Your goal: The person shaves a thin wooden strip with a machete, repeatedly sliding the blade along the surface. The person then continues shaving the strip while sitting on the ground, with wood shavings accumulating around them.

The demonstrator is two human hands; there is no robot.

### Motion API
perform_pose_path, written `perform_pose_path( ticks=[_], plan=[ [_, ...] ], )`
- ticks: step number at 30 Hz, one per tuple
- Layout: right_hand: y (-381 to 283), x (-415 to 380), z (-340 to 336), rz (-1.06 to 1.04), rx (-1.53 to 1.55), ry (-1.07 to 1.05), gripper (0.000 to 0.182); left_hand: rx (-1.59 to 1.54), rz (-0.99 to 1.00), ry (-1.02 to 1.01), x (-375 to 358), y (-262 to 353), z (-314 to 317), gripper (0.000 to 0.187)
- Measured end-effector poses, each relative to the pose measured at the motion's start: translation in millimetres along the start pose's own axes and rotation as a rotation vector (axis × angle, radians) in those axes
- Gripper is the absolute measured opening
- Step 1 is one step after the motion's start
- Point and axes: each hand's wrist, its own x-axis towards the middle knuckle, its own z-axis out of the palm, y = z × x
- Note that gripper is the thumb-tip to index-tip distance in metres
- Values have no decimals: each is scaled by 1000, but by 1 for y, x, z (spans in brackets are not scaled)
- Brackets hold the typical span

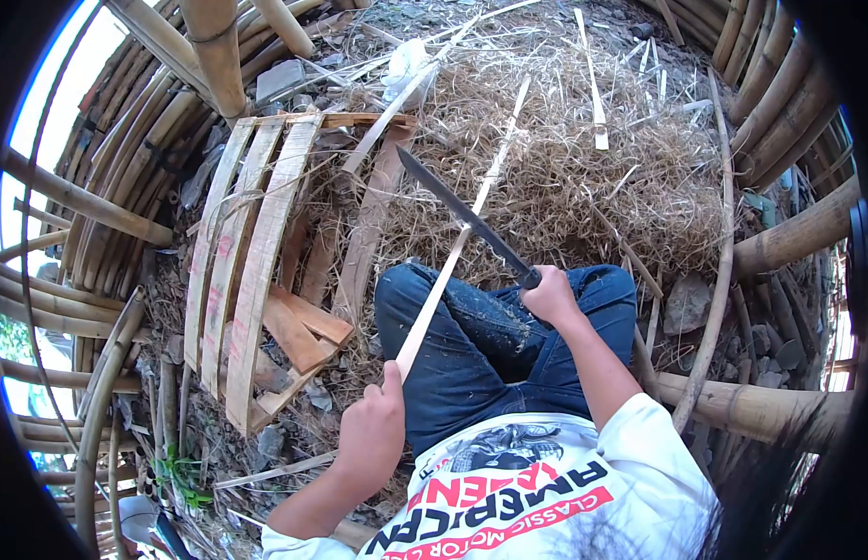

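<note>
My left hand [371,429] is closed around the near end of a long, pale bamboo strip [432,310]. From there the strip slants up over my lap, its far end lying above the brown shavings. In my right hand [551,297] is the dark handle of a machete [446,198], gripped over my right thigh. Its long blade points up and to the left and crosses the strip near the middle. Small shavings cling to my jeans [443,373] beneath both.
A heap of curly shavings [564,187] spreads in front of my legs. On the left leans a slatted wooden pallet [252,252] with loose boards [298,327] beside it. Bamboo poles [779,411] surround me. Another pale strip [592,84] and a white plastic bag [408,70] lie farther off.
</note>
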Motion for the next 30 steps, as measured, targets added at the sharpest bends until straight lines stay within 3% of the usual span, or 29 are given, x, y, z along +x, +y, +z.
perform_pose_path(
  ticks=[2, 6, 11, 14, 15, 21, 30],
  plan=[
    [-5, -6, 8, 5, 4, 38, 17, 65, -43, -16, 4, 6, 2, 50],
    [-40, -57, 20, -61, 314, 8, 15, -19, -23, -4, 5, 2, -7, 51],
    [-59, -109, 23, -433, 116, -212, 15, -86, -47, -39, 6, 9, -5, 49],
    [-47, -79, 10, -509, 32, -205, 15, -104, -20, -25, 1, 12, -2, 49],
    [-41, -67, 7, -425, 5, -290, 22, -110, -31, -33, 1, 13, -2, 49],
    [-35, -45, -1, -482, -33, -281, 29, -92, -57, -39, 4, 23, -10, 47],
    [-31, -43, -5, -469, 26, -283, 27, -69, -71, -29, 3, 25, -15, 46]
  ],
)
